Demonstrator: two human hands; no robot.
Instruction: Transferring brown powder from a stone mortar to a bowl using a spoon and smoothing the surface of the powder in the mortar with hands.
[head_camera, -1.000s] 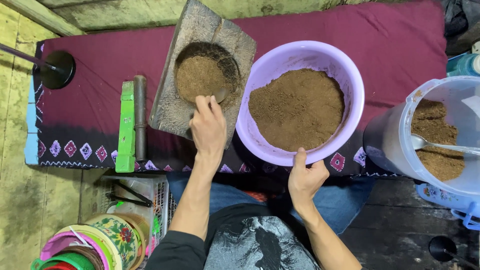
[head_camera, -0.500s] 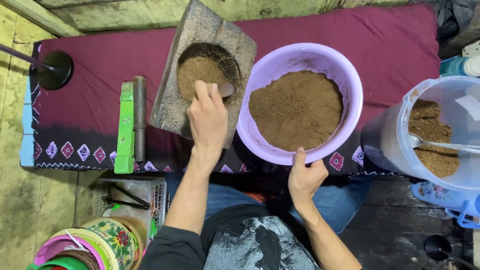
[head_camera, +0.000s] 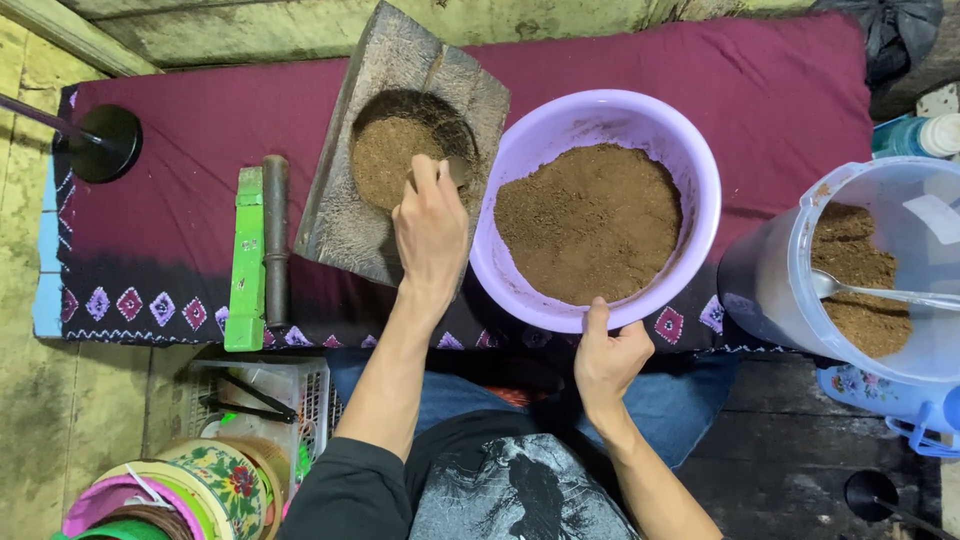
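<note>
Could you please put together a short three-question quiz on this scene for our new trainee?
1. True or false: the right hand grips the rim of the purple basin.
2. Where does the left hand reach? A) the clear bucket B) the hollow of the wooden block C) the green bar
3. What lies inside the clear bucket on the brown powder?

Key: 1 true; 2 B; 3 a metal spoon.
</note>
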